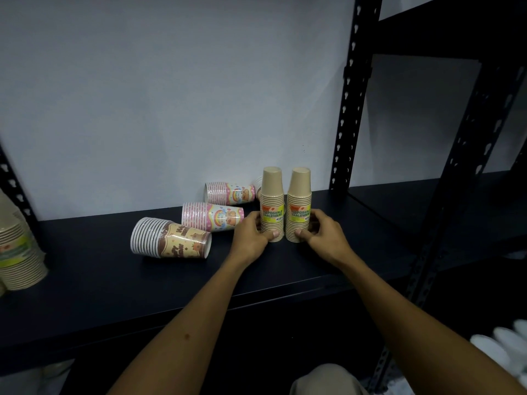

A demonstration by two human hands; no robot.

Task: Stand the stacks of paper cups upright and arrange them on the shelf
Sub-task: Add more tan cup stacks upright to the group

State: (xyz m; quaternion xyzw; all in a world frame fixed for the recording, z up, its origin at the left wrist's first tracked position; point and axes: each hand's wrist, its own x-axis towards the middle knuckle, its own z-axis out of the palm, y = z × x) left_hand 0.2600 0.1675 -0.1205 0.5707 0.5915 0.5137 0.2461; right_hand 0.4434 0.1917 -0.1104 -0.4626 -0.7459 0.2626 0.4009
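Beige cloth over a knee (322, 379) sits at the bottom edge, and both bare forearms reach from it toward twelve o'clock over a matte black metal shelf board (114, 280). Black slotted uprights (349, 109) frame the shelf at one and two o'clock, and a plain pale grey wall (171, 95) closes it behind. Two upright stacks of kraft-brown paper cups stand rims down, touching side by side, each with a yellow-green label. The left hand (252, 238) wraps the left brown stack (272, 203) low down, thumb across its front; the right hand (323, 238) grips the right brown stack (299, 203) the same way. At nine o'clock of the left hand lie three stacks on their sides: a brown-and-cream printed cup stack (171, 238) nearest, a pink dotted cup stack (212, 216) just behind it, and a second pink cup stack (229, 193) near the wall. Another pale cup stack (18, 246) stands at the far nine o'clock edge, partly cut off. Blurred white objects (502, 346) show at four o'clock below the shelf.
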